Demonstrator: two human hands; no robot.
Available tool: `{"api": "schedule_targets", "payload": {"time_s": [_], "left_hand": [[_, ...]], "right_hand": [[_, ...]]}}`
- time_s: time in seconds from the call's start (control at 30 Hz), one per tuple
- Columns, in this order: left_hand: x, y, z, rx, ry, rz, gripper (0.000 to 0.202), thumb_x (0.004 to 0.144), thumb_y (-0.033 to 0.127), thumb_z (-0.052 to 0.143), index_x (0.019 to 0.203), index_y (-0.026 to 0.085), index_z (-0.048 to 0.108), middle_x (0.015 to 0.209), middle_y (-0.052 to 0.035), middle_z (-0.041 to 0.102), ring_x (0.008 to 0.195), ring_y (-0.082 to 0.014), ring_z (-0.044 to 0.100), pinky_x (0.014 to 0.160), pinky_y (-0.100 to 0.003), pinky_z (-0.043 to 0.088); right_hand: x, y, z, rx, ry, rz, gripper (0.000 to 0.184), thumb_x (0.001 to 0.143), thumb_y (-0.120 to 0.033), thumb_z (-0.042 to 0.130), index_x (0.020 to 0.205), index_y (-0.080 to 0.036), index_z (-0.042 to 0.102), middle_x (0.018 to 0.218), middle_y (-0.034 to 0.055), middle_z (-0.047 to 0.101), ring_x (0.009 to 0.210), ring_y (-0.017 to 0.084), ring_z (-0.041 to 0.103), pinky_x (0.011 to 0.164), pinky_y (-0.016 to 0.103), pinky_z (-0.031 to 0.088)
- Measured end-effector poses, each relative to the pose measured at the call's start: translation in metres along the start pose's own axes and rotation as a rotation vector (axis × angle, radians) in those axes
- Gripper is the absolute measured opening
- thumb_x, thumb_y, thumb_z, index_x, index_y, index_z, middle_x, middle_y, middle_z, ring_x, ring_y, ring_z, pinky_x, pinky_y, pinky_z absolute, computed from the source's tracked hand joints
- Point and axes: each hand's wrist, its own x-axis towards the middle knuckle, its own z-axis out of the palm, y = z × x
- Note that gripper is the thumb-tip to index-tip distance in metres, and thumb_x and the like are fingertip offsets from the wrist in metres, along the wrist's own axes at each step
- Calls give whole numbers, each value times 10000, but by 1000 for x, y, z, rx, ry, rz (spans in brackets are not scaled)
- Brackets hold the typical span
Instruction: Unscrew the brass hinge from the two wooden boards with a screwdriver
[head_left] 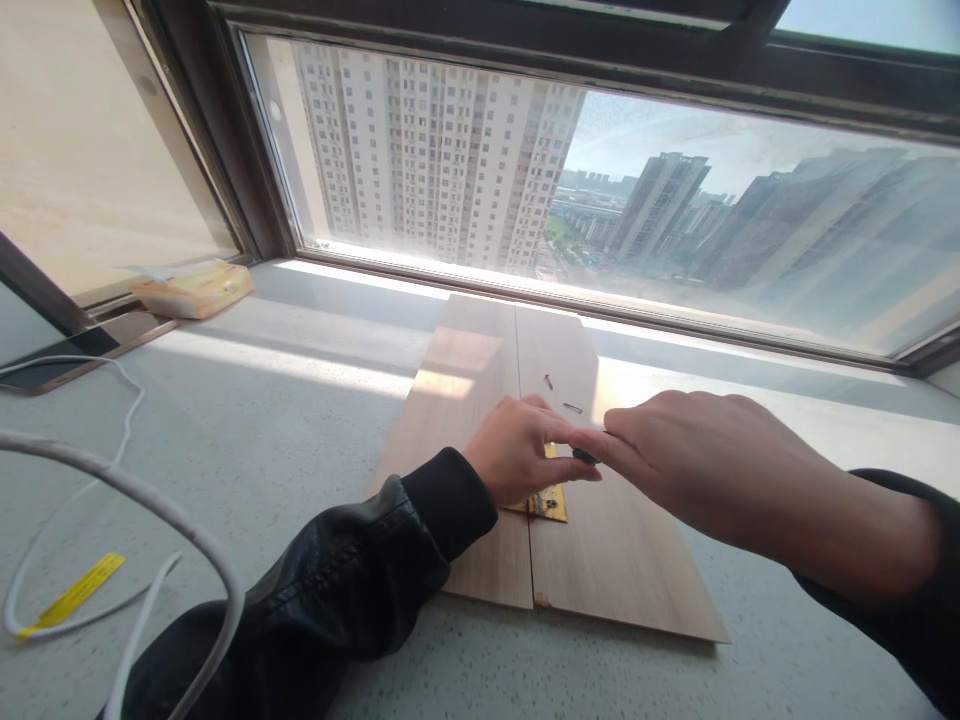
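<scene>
Two pale wooden boards [480,350] lie side by side, with a narrow seam between them. A brass-coloured hinge [553,505] spans the seam, largely covered by my left hand [521,450]. That hand's thumb and index finger close around the end of a dark tool [585,456], perhaps a screwdriver. My right hand [675,450] is closed on the same tool from the right, hiding most of it. The tool's tip cannot be seen. Beyond my hands, a screw [548,382] and a second screw [572,407] lie loose on the right board.
The boards rest on a speckled white windowsill [315,410] against a large window. At the left are a tissue pack [196,290], a phone [64,350] and a white cable [172,515] with a yellow tag [73,597]. The cable loops near my left sleeve.
</scene>
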Motion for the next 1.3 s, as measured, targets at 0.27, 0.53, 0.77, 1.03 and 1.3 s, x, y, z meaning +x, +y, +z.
{"api": "schedule_targets", "payload": {"time_s": [0.27,0.53,0.77,1.03,1.3], "left_hand": [[5,-2,-4,-110,-141,100,208,799,286,604,904,127,686,848,-57,689,808,-143,589,827,-277,421],[1,0,4,27,25,-62,211,744,385,651,821,200,717,730,-26,688,816,-184,578,779,-318,422],[0,5,10,69,90,-106,268,709,438,671,798,188,709,757,-34,688,813,-193,575,762,-327,420],[7,1,-8,-127,-102,73,176,757,267,653,874,142,695,835,-51,702,807,-146,579,798,-281,436],[0,7,3,60,63,7,158,778,300,620,830,171,697,751,-25,696,755,-164,574,726,-301,423]], "right_hand": [[5,6,3,161,5,-210,375,900,-384,328,670,-187,549,627,35,569,511,146,499,473,264,289],[3,11,-3,108,54,-77,392,858,-504,365,682,-221,572,642,32,574,521,169,495,465,275,282],[7,5,2,12,18,-164,406,897,-389,315,606,-225,546,534,10,542,438,154,437,433,281,225],[10,18,8,99,71,-347,287,876,-310,416,653,-177,537,612,21,566,483,124,482,445,240,253],[4,13,-1,84,27,-99,560,889,-548,229,600,-209,567,562,43,557,488,169,486,455,277,251]]}}
